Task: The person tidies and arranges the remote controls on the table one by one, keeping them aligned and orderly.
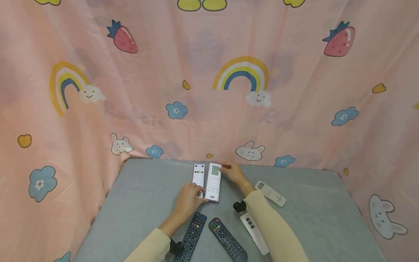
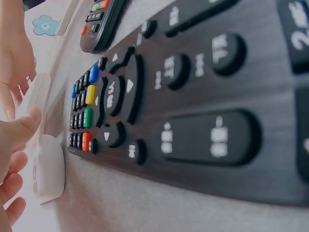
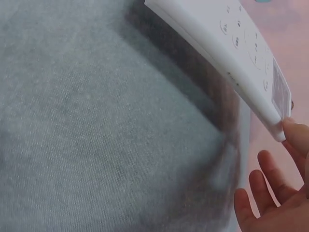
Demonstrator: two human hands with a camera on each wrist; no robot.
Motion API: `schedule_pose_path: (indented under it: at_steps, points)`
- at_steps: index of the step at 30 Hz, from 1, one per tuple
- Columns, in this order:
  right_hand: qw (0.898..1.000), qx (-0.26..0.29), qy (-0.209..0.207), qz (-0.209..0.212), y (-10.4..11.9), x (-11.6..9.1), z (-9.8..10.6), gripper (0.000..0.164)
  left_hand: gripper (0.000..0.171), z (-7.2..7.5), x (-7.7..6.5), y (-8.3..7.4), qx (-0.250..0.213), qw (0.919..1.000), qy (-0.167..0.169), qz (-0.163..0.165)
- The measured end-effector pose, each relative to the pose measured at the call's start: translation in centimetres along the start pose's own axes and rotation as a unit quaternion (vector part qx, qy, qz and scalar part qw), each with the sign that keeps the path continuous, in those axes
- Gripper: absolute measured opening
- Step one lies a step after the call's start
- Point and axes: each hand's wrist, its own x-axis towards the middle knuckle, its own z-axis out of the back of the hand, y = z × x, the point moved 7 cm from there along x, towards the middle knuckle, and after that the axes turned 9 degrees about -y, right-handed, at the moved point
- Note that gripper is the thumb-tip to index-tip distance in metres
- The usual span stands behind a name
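Note:
A white remote control with a grey display [image 1: 213,182] is pinched at its top right corner by my right hand [image 1: 233,172]. In the right wrist view the thumb [image 3: 295,133] lies at the display end while the other fingers spread below. My left hand [image 1: 188,198] grips the lower left corner of this remote, its thumb [image 2: 24,126] against the end and the index finger mostly hidden. A shadow shows under the remote along its side. Just left of it lies a white remote with coloured buttons [image 1: 198,173], its lower part partly covered by the left hand.
Two black remotes lie in front, one by the left wrist [image 1: 193,233] and one right of it [image 1: 229,240]. A slim white remote [image 1: 253,233] is partly beneath the right forearm. A cream remote [image 1: 271,193] lies farther right. The grey table [image 1: 314,203] meets a pink curtain [image 1: 196,131].

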Motion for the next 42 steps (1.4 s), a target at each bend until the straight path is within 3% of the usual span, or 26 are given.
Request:
schedule_pose_path:
  at_steps: [27,42]
  points:
    - [0.998,-0.059,0.003,0.027,-0.2,0.2,-1.6,0.031,0.04,-0.8,0.1,-0.4,0.028,0.9995,0.016,0.008]
    - [0.992,-0.119,0.003,0.031,-0.9,0.6,-2.2,0.029,0.041,-1.5,-0.2,-0.7,0.043,0.9985,0.023,0.023]
